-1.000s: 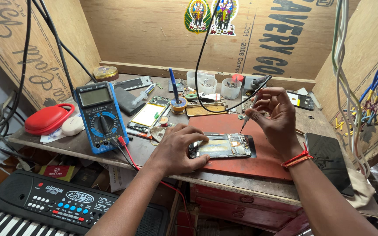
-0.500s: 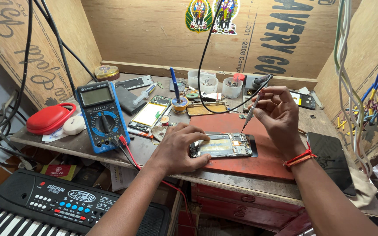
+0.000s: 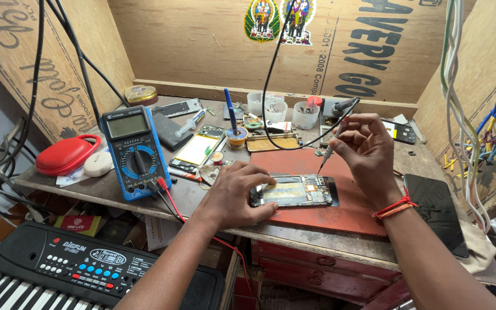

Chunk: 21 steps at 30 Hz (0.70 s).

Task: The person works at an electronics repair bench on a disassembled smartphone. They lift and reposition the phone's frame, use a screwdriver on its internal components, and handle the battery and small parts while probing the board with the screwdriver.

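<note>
Opened phone [image 3: 294, 191] lies flat on red mat [image 3: 345, 206], steadied by left hand [image 3: 233, 192] with fingers spread, pressing its left end; right hand [image 3: 365, 150] above phone's right end, pinching screwdriver [image 3: 333, 143] tip-down; blue multimeter [image 3: 135, 152] left of phone.

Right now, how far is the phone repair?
Done: the phone lies opened on the red mat, its inner boards bare. In hand: the left hand steadies it; the right hand holds a thin tool above its corner. Left: the phone is not yet closed.
</note>
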Each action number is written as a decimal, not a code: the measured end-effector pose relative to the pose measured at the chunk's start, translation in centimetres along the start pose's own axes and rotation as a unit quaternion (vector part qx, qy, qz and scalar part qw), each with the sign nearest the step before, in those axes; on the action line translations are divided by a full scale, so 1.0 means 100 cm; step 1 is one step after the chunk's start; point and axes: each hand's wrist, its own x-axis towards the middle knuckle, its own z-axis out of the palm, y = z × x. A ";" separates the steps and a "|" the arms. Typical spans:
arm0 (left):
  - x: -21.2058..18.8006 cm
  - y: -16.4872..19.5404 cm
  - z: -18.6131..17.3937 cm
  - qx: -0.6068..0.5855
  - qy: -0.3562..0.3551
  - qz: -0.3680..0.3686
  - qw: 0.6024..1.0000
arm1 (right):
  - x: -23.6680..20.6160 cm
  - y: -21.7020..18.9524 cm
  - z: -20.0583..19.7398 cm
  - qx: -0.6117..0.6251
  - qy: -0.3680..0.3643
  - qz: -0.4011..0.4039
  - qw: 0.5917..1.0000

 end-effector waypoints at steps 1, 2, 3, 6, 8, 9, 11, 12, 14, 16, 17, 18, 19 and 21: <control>0.000 0.000 0.000 -0.001 0.000 0.001 1.000 | 0.000 -0.001 0.000 -0.001 0.004 0.002 1.000; -0.001 0.000 0.000 -0.002 0.000 0.002 1.000 | -0.001 -0.001 0.000 0.007 0.001 0.006 1.000; -0.001 0.000 0.000 -0.001 0.000 0.002 1.000 | -0.002 -0.002 0.001 0.015 -0.001 0.011 1.000; 0.000 0.000 0.000 -0.001 0.002 0.003 1.000 | -0.001 -0.003 0.002 -0.015 0.010 0.016 1.000; 0.000 0.000 0.000 -0.003 0.003 0.003 1.000 | 0.000 -0.003 0.002 -0.027 0.020 0.026 0.999; 0.000 0.000 -0.001 -0.003 0.003 0.003 1.000 | 0.000 -0.004 0.001 -0.020 0.023 0.035 0.999; -0.001 0.000 -0.001 -0.006 0.002 0.003 1.000 | -0.001 -0.004 0.001 -0.006 0.017 0.036 0.999; -0.001 0.000 0.000 -0.006 0.004 0.005 1.000 | -0.001 -0.004 0.001 0.002 0.008 0.027 1.000; -0.001 0.000 0.000 -0.005 0.010 0.009 1.000 | -0.001 -0.003 0.000 -0.006 0.005 0.017 1.000; -0.001 0.000 -0.001 -0.007 0.010 0.011 1.000 | 0.000 -0.002 0.002 -0.035 0.014 0.014 0.999; -0.001 0.000 -0.001 -0.007 0.010 0.011 1.000 | 0.000 -0.002 0.001 -0.029 0.012 0.018 0.999; -0.001 0.000 -0.002 -0.009 0.012 0.013 1.000 | 0.000 -0.003 0.000 -0.023 0.010 0.022 0.999; -0.002 -0.001 -0.002 -0.010 0.013 0.014 1.000 | 0.000 -0.003 -0.001 -0.017 0.008 0.027 0.999; -0.002 0.000 -0.002 -0.011 0.014 0.014 1.000 | -0.001 -0.003 0.000 -0.014 -0.004 0.017 1.000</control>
